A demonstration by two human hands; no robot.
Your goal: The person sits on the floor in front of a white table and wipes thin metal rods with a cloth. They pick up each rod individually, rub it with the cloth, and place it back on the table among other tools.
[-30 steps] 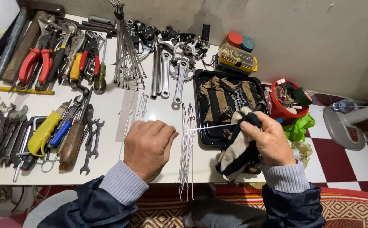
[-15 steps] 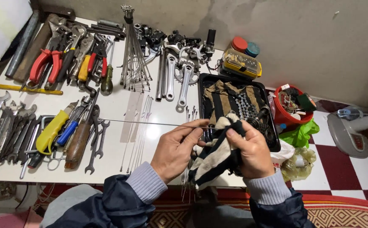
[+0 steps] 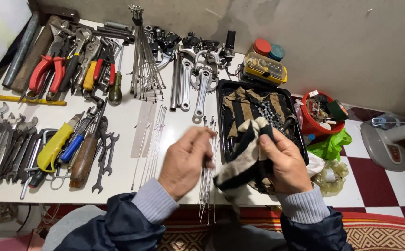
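Note:
My left hand [image 3: 184, 165] hovers over the front of the white table [image 3: 128, 186], blurred, with its fingertips pinched on a thin metal spoke [image 3: 208, 186] that runs along a small pile of spokes overhanging the table's front edge. My right hand [image 3: 284, 162] grips a black-and-white striped rag [image 3: 242, 160], bunched up just right of the left hand's fingers and in front of the black tray [image 3: 222, 100]. The two hands are close together, nearly touching.
The black tray holds a striped cloth and a chain [image 3: 270, 111]. More loose spokes [image 3: 153, 139], a standing spoke bundle [image 3: 142, 69], crank arms [image 3: 193, 86], pliers [image 3: 49, 74], wrenches [image 3: 7, 148], a yellow case [image 3: 264, 69], a red bucket [image 3: 323, 116], a fan base [image 3: 383, 144].
The long spoke that stretched out to the left between my hands is no longer held crosswise. My left hand has drawn in towards the spoke pile; the rag stays in my right hand.

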